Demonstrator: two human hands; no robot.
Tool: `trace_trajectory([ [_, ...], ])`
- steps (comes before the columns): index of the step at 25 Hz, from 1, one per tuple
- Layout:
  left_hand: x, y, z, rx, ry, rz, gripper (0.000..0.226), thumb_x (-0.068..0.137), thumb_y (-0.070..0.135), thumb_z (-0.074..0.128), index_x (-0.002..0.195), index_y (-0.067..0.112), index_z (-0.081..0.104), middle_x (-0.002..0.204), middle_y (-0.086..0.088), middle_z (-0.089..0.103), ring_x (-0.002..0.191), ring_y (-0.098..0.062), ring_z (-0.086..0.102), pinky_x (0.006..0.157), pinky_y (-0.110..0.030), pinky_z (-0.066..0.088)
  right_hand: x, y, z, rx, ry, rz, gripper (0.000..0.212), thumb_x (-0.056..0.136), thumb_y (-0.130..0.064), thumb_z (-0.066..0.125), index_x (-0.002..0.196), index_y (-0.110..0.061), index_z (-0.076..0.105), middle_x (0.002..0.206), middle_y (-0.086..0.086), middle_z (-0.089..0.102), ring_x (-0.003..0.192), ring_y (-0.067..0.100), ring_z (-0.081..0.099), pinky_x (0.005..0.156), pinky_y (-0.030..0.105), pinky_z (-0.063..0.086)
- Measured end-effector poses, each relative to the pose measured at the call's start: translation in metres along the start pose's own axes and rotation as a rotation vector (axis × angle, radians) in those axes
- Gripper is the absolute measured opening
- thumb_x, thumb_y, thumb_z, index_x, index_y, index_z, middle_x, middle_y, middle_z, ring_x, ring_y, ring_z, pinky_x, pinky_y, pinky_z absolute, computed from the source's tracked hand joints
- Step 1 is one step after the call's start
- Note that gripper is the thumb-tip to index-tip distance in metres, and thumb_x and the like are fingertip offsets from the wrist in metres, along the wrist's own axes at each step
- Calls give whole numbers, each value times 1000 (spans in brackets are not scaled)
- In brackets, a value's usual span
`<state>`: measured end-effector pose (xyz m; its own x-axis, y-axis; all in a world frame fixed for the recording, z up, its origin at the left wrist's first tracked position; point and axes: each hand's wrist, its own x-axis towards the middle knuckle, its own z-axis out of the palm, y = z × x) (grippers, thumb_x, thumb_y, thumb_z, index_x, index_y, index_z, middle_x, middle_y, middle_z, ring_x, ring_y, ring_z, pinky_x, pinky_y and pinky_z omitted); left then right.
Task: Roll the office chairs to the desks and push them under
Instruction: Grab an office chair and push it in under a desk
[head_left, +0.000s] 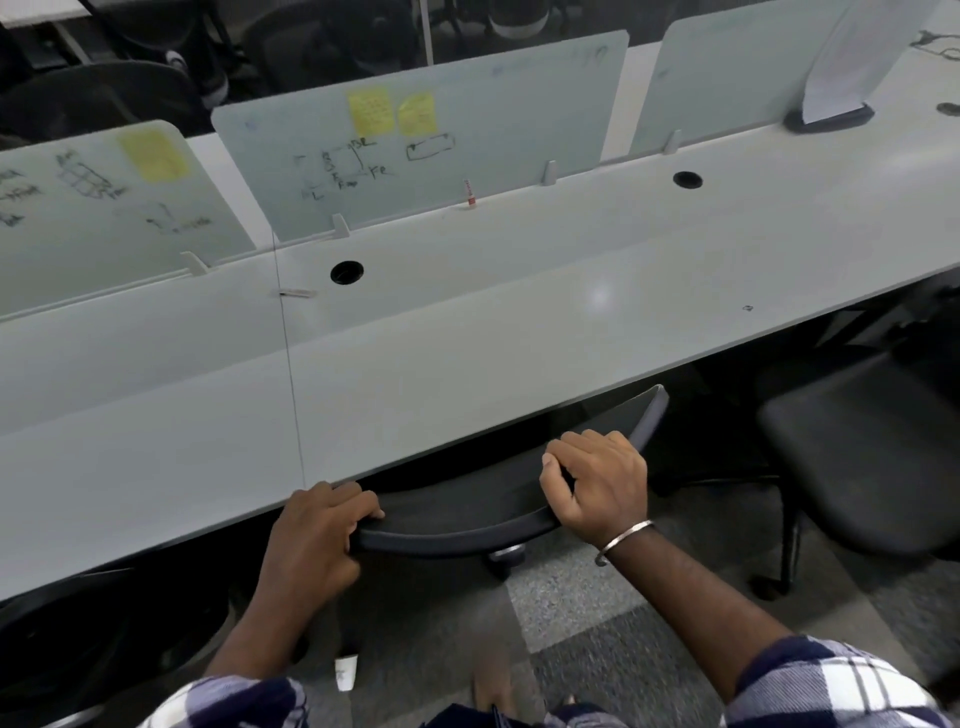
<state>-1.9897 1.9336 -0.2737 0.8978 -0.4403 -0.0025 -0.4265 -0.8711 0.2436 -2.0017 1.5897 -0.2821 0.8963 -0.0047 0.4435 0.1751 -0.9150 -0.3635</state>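
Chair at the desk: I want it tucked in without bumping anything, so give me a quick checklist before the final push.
1. Left hand grips the chair backrest at its left end: ok.
2. Right hand grips the backrest at its right end, fingers curled over the top edge: ok.
3. Seat already under the desk edge: ok, only the backrest shows in front of it.
4. Room beside the neighbouring chair on the right: ok, a gap shows.
5. Casters and legs free under the desk: cannot tell, mostly hidden.
6. Paper cup on the floor near the feet: not ok, it could be knocked.

Dim, soft blur — glare on desk
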Motion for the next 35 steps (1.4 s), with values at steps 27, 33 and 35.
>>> trace_trajectory([
  [27,19,172,17,-118,-98,219,82,93,59,56,164,32,25,163,8,36,147,-13,40,119,-36,37,-119,79,-94,277,-305,220,58,103,-34,55,156,-46,35,165,-34,17,144,-8,37,98,9,42],
  [33,36,262,27,-139,-43,181,81,93,46,68,162,30,31,166,2,31,150,-21,36,122,-42,34,-180,160,-149,301,-320,391,60,100,-36,56,156,-43,37,160,-25,38,137,4,52,111,31,45],
  [35,42,293,30,-155,-31,190,75,92,42,71,158,27,41,161,4,38,145,-19,44,118,-41,39,-202,193,-170,278,-311,437,59,98,-38,56,155,-41,40,154,-21,48,136,1,52,109,27,46],
])
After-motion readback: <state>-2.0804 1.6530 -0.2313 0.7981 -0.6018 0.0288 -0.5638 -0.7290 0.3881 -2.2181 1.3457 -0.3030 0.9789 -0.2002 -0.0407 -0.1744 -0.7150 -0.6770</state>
